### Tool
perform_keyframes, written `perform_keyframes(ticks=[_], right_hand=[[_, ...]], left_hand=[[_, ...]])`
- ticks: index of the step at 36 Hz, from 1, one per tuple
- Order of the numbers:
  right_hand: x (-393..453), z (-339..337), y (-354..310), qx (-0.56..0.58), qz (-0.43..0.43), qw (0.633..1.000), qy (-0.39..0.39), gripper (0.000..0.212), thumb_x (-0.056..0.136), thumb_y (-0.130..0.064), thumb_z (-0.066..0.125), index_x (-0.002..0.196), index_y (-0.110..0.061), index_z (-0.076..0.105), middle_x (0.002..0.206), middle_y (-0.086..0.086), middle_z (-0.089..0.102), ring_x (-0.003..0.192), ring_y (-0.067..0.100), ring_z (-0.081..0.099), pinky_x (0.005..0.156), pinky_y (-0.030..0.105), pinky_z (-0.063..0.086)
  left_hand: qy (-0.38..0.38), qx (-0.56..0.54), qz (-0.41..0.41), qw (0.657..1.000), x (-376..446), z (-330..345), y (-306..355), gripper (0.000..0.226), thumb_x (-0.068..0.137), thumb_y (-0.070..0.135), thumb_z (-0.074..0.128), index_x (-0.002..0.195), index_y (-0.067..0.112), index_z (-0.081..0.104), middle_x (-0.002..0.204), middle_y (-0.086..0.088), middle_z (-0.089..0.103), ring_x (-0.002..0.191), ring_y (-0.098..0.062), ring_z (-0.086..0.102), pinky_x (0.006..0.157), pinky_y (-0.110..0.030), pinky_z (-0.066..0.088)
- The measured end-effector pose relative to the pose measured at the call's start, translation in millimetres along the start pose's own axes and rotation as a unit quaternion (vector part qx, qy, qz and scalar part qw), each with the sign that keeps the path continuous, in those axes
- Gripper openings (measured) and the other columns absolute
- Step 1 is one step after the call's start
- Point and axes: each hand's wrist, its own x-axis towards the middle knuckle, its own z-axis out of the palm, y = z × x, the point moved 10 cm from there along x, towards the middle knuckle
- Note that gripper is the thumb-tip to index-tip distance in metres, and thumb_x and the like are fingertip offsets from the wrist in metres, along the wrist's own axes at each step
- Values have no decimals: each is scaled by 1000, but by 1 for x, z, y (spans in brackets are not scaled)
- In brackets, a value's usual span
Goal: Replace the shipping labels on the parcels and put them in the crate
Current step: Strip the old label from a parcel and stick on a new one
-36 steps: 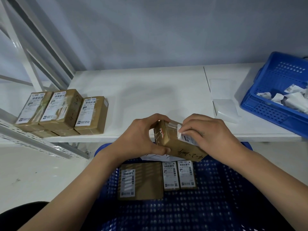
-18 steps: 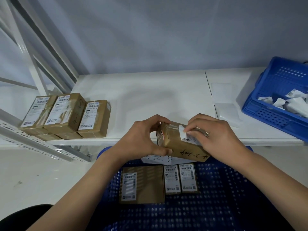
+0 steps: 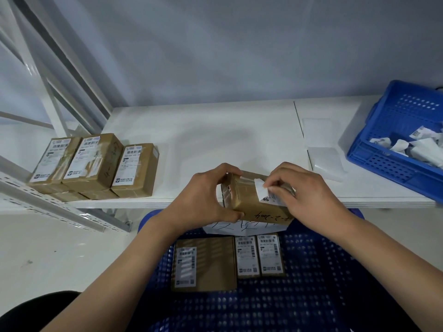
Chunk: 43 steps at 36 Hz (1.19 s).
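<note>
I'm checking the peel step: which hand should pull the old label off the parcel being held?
Probably the right hand: it already pinches the lifted corner of the label. The left hand grips the parcel end, steadying it.

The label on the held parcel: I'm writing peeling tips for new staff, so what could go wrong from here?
1. The right hand pinches only a lifted corner of the old label; it may tear and leave scraps behind.
2. Clear tape crosses the held parcel, so peeling might lift it too.
3. The left hand grips one end only, above the crate; a hard pull could drop the parcel in unrelabelled.
</note>
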Motion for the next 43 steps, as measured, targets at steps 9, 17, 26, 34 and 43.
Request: perform_keyframes(ticks=[9,17,26,34,43], right_hand=[[-2,3,-1,29,4,1000,5,19,95,-2,63,103,-17,72,100,-13,64,96,3,63,83,8,44],[-3,3,-2,17,-22,1000,7,29,100,-3,56,120,-20,70,106,-11,64,101,3,62,87,9,43],[-2,8,28,12,136,987,-84,73,83,-64,59,147,-56,26,134,-27,47,121,-7,43,103,22,36],[-13,33,40,-33,154,963,-221,117,63,-55,89,156,-41,18,142,-27,34,129,-7,34,105,14,28],[-4,16,47,-49,183,979,-72,88,66,-61,83,136,-30,41,119,-13,46,105,0,48,77,11,39]], left_hand=[[10,20,27,999,-2,1,5,76,63,26,92,130,35,56,118,15,66,115,-11,61,97,-34,53],[20,31,42,998,-1,-5,9,76,65,20,91,130,32,56,119,16,64,113,-11,60,93,-27,51],[3,14,43,999,-2,-2,10,77,62,13,93,128,32,57,127,21,61,119,-6,59,100,-25,50],[-30,-38,37,998,-3,0,11,75,67,10,91,130,30,57,133,22,59,127,-10,56,108,-34,48],[110,-88,-98,985,0,-11,-22,59,88,33,79,140,36,52,131,15,61,117,-3,60,100,-23,51]])
